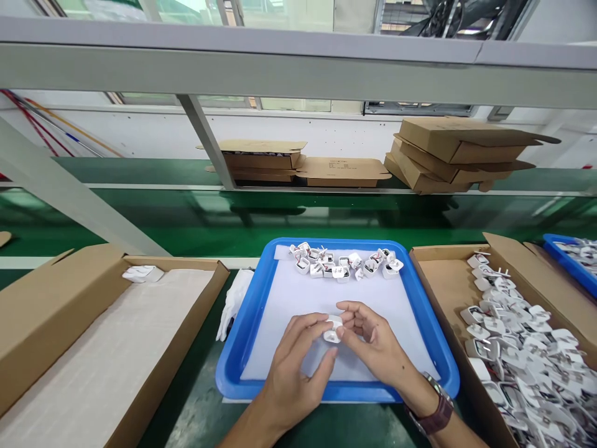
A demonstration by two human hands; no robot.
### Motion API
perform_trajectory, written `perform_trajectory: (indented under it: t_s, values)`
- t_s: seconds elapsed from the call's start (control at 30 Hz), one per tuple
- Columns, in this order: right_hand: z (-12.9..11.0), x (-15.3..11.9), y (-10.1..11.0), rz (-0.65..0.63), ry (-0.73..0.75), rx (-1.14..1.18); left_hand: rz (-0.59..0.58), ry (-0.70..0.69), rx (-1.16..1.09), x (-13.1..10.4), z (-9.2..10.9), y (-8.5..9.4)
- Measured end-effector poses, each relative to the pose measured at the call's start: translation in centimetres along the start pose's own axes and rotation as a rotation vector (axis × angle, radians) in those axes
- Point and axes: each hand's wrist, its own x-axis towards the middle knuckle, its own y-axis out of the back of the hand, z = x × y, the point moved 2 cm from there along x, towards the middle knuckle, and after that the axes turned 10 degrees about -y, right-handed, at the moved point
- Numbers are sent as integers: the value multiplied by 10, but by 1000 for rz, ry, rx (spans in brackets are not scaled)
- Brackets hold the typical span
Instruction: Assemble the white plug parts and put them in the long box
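Note:
A small white plastic housing [332,335] is held between my two hands above the white sheet in the blue tray [247,323]. From the left, the fingertips of my left hand [298,358] press on it, with the thumb apart below. My right hand [373,345], with a watch at the wrist, grips its right side between thumb and fingers. Along the tray's far end stands a group of white housings [342,272], open on top, with small parts and thin wires showing.
To the right, a cardboard box [436,298] holds many loose white housings [522,342]. On the left lies a paper-lined carton [168,367] with a white wrapped piece [142,274]. White cloth [236,302] lies beside the tray. Stacked boxes [457,152] sit behind, under a metal crossbar [298,68].

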Motion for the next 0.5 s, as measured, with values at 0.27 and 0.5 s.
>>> perform_trajectory:
  t_s: [0.27, 0.5]
  values:
    - [7, -6, -4, -25, -8, -87, 183, -60, 108, 7, 16, 10]
    - [16, 3, 7, 15, -213, -115, 195, 38, 605, 32, 21, 158]
